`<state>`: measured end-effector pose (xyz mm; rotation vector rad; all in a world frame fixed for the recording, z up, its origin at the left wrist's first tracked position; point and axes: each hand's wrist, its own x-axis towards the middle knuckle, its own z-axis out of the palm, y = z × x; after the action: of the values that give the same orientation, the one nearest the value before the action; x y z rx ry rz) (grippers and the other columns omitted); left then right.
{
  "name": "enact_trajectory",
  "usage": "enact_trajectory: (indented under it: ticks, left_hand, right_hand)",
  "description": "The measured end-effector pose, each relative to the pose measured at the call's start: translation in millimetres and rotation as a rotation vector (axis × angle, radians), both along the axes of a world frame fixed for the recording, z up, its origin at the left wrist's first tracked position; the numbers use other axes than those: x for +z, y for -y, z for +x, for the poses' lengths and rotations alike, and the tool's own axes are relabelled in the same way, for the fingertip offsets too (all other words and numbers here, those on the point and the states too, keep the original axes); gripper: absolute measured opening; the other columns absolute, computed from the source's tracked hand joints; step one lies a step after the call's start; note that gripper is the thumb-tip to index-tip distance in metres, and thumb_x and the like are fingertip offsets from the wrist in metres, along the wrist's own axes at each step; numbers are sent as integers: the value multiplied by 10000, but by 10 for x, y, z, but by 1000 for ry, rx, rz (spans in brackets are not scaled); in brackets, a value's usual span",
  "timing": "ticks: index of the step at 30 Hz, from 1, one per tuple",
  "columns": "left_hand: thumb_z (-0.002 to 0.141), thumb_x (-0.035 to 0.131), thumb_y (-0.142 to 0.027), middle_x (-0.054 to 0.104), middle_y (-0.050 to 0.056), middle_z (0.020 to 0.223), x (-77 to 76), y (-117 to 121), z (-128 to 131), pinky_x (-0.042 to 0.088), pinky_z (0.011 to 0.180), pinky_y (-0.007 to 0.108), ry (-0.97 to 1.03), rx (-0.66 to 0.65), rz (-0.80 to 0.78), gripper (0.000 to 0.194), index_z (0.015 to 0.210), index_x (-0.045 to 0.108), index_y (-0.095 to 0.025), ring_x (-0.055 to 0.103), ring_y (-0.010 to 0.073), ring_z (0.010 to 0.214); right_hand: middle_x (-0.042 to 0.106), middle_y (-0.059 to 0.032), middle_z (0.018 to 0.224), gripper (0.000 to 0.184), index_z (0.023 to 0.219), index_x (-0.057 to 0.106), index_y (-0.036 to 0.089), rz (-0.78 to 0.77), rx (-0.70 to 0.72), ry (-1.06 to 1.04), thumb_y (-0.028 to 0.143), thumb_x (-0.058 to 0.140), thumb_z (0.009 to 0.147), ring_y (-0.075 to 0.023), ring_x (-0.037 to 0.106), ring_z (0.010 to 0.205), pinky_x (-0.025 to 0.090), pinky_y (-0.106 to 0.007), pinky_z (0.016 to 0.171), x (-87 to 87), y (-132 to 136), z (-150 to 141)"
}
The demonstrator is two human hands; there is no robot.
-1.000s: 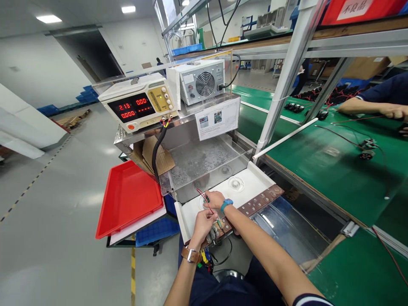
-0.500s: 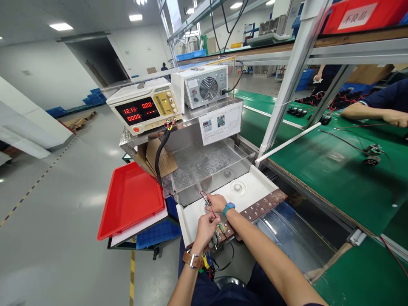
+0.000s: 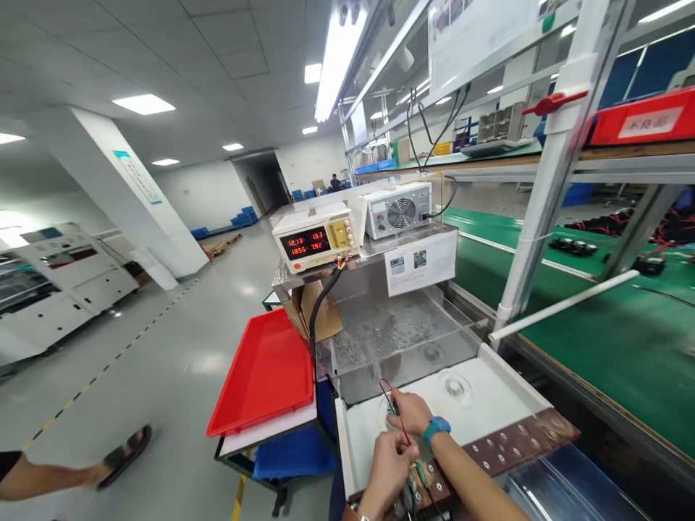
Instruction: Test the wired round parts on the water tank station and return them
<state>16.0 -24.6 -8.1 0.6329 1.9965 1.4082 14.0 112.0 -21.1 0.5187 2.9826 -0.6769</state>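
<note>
My left hand [image 3: 388, 463] is closed, its thumb and fingertips pinching a thin red wire [image 3: 400, 418] low over the front of the white tray [image 3: 504, 391]. Just beyond it, my right hand [image 3: 413, 414], with a blue watch strap on the wrist, closes around a small dark part with a bit of green on it [image 3: 396, 409]. Fingers cover most of that part, so its kind cannot be made out. The red wire loops up from it and down to my left hand. A green-sleeved clip [image 3: 421, 474] on a black lead is beside my left fingertips, near the brown drilled strip [image 3: 510, 449].
A power supply [image 3: 312, 239] with lit red digits stands on the metal shelf beside a fan-fronted unit [image 3: 399, 211]. A red tray [image 3: 266, 369] is at the left. A green bench [image 3: 608, 362] runs along the right. A passing person's leg and dark shoe [image 3: 127, 456] show at lower left.
The view has tilted up and left. The supply's current reading has gone from 0.00 to 1.53, and its lower readings have risen too. Both hands keep their grips. A leg has come in at left.
</note>
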Motion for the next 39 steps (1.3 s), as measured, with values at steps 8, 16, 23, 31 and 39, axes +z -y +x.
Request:
enact_trajectory:
  ticks: [8, 16, 23, 31, 39]
  left_hand:
    - [632, 654, -303, 639, 25, 566, -21, 0, -12, 386, 582, 286, 25, -4, 26, 130, 613, 642, -175, 538, 164, 556]
    - [636, 656, -311, 629, 28, 587, 113, 17, -5, 398, 591, 278, 27, -38, 32, 140, 610, 632, -175, 550, 169, 590]
    - [628, 693, -462, 636, 41, 586, 96, -8, -35, 425, 594, 289, 14, -27, 45, 292, 619, 638, -175, 578, 179, 576]
    - [522, 728, -645, 738, 61, 699, 78, -76, -174, 532, 733, 348, 23, -90, -10, 469, 655, 664, -199, 691, 277, 753]
    - [466, 731, -611, 742, 96, 776, -55, -84, -257, 566, 681, 384, 229, 223, 10, 587, 845, 629, -174, 711, 303, 815]
  right_hand:
    - [708, -89, 901, 315, 1016, 599, 209, -10, -13, -17, 337, 602, 728, -275, 661, 890, 383, -299, 699, 23, 14, 3]
    - [717, -101, 930, 345, 1045, 605, 198, -7, -6, 4, 348, 605, 734, -271, 666, 888, 393, -300, 705, 61, 11, 10]
    - [721, -96, 940, 367, 1058, 617, 185, 23, -11, 8, 369, 635, 741, -264, 673, 901, 424, -291, 708, 90, -13, -8]
    - [724, -77, 896, 491, 1036, 637, 188, 85, 25, 25, 563, 692, 723, -253, 682, 797, 459, -277, 610, -10, -161, -97]
    - [650, 42, 728, 377, 999, 628, 245, -176, -451, -488, 512, 668, 736, -160, 601, 669, 420, -236, 597, 219, -397, 126]
